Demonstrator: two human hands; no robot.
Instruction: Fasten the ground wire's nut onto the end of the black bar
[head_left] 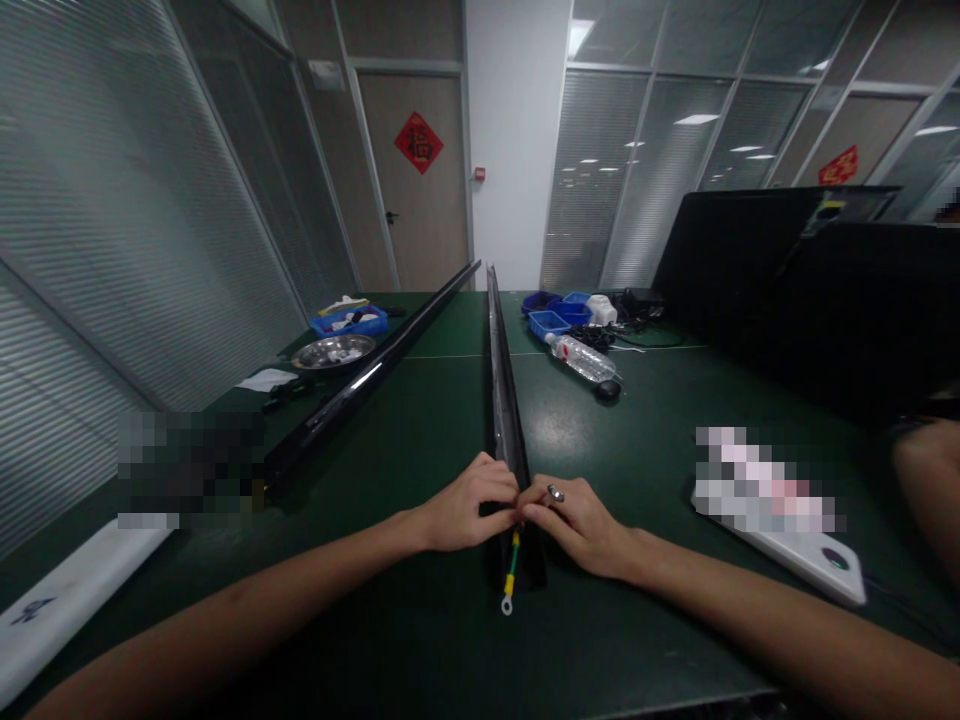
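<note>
A long black channel strip runs away from me along the table, its near end under my hands. My left hand is closed at the strip's left edge, thumb and fingers pressed together. From the other side my right hand, with a ring on one finger, pinches at the same spot, and the fingertips of both meet. What they grip is hidden. Below the fingertips a short green-and-yellow wire hangs out, ending in a metal ring terminal.
A second black strip lies to the left. Beyond it are a metal dish and a blue tray. Blue bins, a plastic bottle and cables sit back right. A white phone lies near another person's arm.
</note>
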